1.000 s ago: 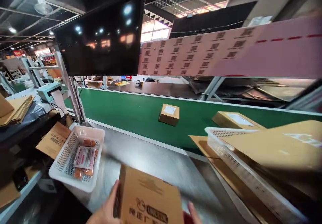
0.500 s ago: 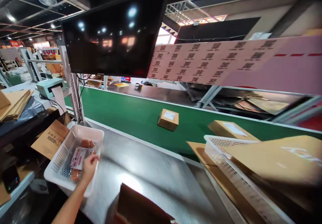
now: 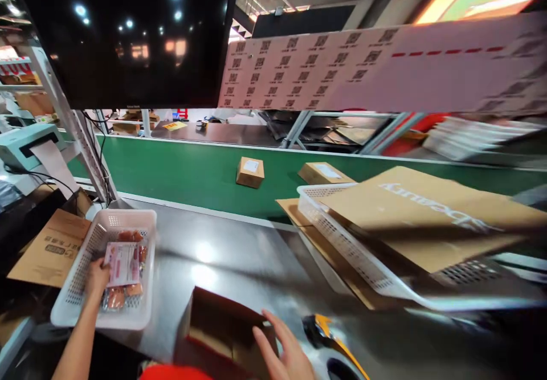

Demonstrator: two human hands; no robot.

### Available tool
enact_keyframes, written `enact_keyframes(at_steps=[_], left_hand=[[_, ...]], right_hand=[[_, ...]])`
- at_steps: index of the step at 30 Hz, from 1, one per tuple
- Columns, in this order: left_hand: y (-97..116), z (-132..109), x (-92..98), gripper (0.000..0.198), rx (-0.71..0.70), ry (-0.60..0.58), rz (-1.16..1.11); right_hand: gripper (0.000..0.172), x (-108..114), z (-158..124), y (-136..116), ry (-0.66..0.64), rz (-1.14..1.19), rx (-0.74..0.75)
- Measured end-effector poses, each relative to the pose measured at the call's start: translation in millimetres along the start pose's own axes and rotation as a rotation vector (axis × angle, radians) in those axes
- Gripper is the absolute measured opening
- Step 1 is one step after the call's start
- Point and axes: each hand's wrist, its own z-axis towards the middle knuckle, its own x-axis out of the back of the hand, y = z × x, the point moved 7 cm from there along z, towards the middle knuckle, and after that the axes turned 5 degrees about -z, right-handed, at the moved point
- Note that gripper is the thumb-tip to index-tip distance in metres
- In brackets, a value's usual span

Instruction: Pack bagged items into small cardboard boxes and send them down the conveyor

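Observation:
At the lower left, a white perforated basket (image 3: 146, 306) holds several clear-wrapped reddish-brown items (image 3: 114, 298). On top of them lies a flat packet (image 3: 123, 263) with white and pink print. My left hand (image 3: 98, 277) reaches into the basket, its fingers closed on the packet's left edge. An open cardboard box (image 3: 226, 326) stands on the metal table near me, with its dark inside showing. Over its right rim lies my right hand (image 3: 288, 354), touching the box with fingers stretched and apart. Part of that hand is cut off by the frame's bottom edge.
A tape dispenser (image 3: 329, 340) lies right of the box. Another white basket (image 3: 363, 260) bears a large cardboard piece (image 3: 410, 209). Behind the metal table (image 3: 192, 226), a green conveyor (image 3: 179, 166) carries two parcels, one a small box (image 3: 250, 172). A printer (image 3: 29, 143) stands left.
My left hand has moved from the packet's right side to its left edge. My right hand has come into view at the box. The view has swung right and down.

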Motion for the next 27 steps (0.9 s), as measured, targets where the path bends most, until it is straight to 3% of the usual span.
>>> enact_keyframes(at_steps=[3,5,7,9,10,13,14,15,16,18,19,21,24,27], left_hand=[[2,-5,12.3,0.019,0.041,0.05,-0.131],[15,-24,18.5,0.03,0.052,0.055,-0.436],[40,-60,17.7,0.044,0.049,-0.026,-0.793],[75,-106,9.1,0.049,0.027,-0.193,-0.95],[95,-131,0.6,0.045,-0.004,-0.326,-0.967],[151,-194,-32.7,0.033,-0.258,-0.856,-0.88],[159,-202,-40.3,0.033,-0.335,-0.957,-0.844],[160,-199,-45.3,0.036,-0.384,-0.985,-0.815],[154,-186,-47.6,0.04,-0.403,-0.939,-0.783],[126,-141,-46.6,0.048,-0.391,-0.718,-0.634],[107,-117,-45.3,0.05,-0.389,-0.603,-0.472],[68,-77,-50.9,0.071,-0.377,-0.515,0.008],[11,-40,-67.0,0.132,-0.31,-0.59,0.629],[-13,-27,-82.8,0.145,-0.365,-0.699,0.764]], right_hand=[[0.046,5,0,-50,-0.103,0.066,0.126],[0.041,11,1,-82,-0.109,0.092,0.194],[0.05,15,2,-113,-0.093,0.118,0.271],[0.076,22,1,-142,-0.075,0.159,0.369],[0.079,26,0,-155,-0.089,0.181,0.438],[0.039,43,-4,-180,-0.256,0.175,0.676],[0.032,49,-3,-179,-0.321,0.13,0.725],[0.031,55,0,-173,-0.37,0.066,0.746],[0.03,61,6,-162,-0.392,-0.012,0.732],[0.028,61,19,-138,-0.418,-0.198,0.678],[0.028,55,24,-127,-0.429,-0.293,0.662],[0.028,31,30,-111,-0.425,-0.456,0.669],[0.032,-21,31,-95,-0.36,-0.544,0.707],[0.062,-69,32,-70,-0.268,-0.608,0.692]])
